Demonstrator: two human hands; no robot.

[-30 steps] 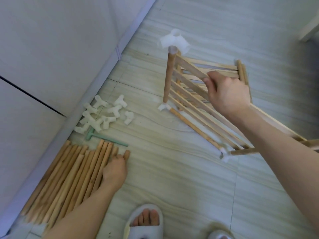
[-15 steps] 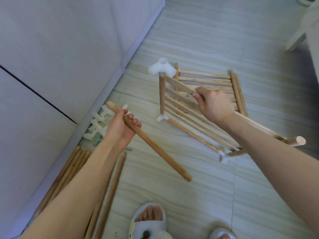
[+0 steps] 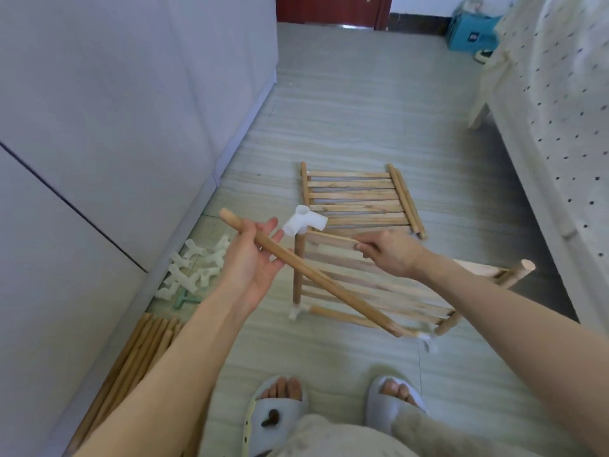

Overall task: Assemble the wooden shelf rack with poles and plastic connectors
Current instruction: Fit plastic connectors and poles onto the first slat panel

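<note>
My left hand (image 3: 255,262) holds a long wooden pole (image 3: 333,286) that slants from upper left down to lower right across the rack. A partly built slatted rack (image 3: 369,285) stands tilted on the floor, and my right hand (image 3: 390,253) grips its top slat. A white plastic connector (image 3: 304,224) caps the rack's upright corner pole (image 3: 298,272), just right of my left fingers. Smaller white connectors (image 3: 296,311) join the bottom corners. A second slatted panel (image 3: 357,199) lies flat behind.
Loose white connectors (image 3: 197,267) and a green tool (image 3: 183,300) lie by the wall on the left. A bundle of spare poles (image 3: 138,351) lies along the wall below them. A bed (image 3: 553,133) stands at the right. My slippered feet (image 3: 280,410) are at the bottom.
My left hand picked one pole out of the floor bundle and lifted it up beside the rack's top connector. My right hand kept its grip on the slat as the view tilted up.
</note>
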